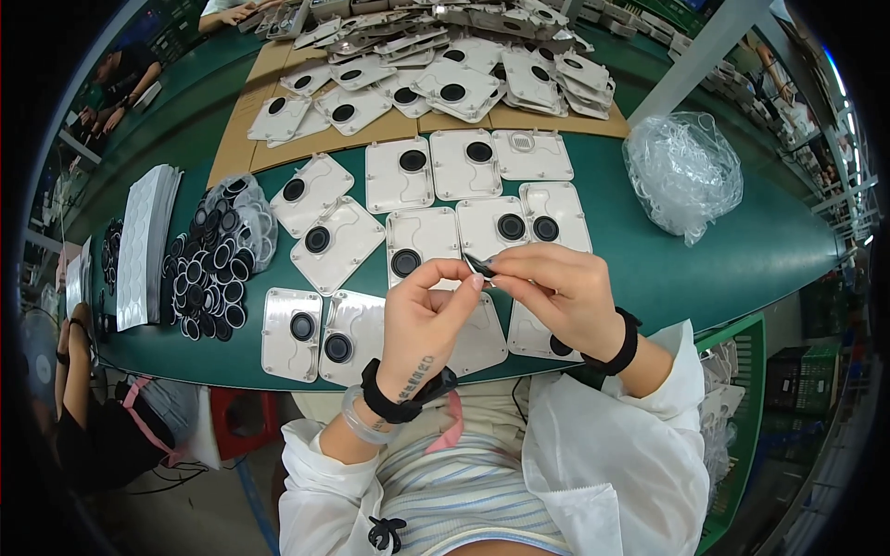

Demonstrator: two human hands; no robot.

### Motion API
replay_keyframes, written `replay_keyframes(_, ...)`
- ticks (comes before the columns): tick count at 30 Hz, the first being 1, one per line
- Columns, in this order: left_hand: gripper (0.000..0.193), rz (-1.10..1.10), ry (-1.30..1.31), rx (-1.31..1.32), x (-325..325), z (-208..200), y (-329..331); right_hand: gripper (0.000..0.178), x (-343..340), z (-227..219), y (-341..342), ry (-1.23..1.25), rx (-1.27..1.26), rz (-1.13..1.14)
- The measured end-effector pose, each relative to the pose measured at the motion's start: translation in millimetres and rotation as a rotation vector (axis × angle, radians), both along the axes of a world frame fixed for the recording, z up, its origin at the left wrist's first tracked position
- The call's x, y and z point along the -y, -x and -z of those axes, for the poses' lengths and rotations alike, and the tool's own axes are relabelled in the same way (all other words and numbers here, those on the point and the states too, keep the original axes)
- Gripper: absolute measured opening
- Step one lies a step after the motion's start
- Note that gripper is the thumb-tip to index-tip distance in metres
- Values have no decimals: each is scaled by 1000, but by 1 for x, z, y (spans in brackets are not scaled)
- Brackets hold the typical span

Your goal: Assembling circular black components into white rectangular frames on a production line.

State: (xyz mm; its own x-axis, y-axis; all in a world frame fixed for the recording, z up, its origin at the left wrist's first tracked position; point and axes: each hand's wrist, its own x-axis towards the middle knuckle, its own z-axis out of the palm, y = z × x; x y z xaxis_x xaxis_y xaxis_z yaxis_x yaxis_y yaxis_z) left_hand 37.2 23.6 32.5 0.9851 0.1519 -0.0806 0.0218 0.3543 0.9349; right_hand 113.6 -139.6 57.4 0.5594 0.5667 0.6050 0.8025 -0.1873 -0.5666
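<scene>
My left hand point(428, 315) and my right hand point(567, 295) meet over the middle of the near rows of white plastic covers. Pinched between the fingertips of both is a small black disc point(481, 267), seen nearly edge-on and partly hidden by the fingers. Under and around the hands lie several white covers point(422, 232), most with a round black part such as this speaker-like disc point(406, 263) set on it. The covers directly below my hands are partly covered by them. On the left is a heap of loose black discs with pale rims point(209, 278).
A stack of white sheets with round cut marks point(146, 246) lies left of the discs. Many more covers are piled on cardboard point(250, 120) at the back. A clear plastic bag point(683, 176) rests on the right of the green table point(732, 264). A green crate point(746, 408) stands at lower right.
</scene>
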Motion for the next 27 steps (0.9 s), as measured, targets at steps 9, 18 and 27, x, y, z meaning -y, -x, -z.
replay_keyframes(9,12,18,-126,-7,1,6,6,11,3,-6,7,63,-427,31)
replay_keyframes(18,12,50,-215,-25,-6,12,10,10,1,-1,6,100,-387,14)
replay_keyframes(27,13,72,-265,-46,-8,11,12,10,0,-1,7,123,-399,16)
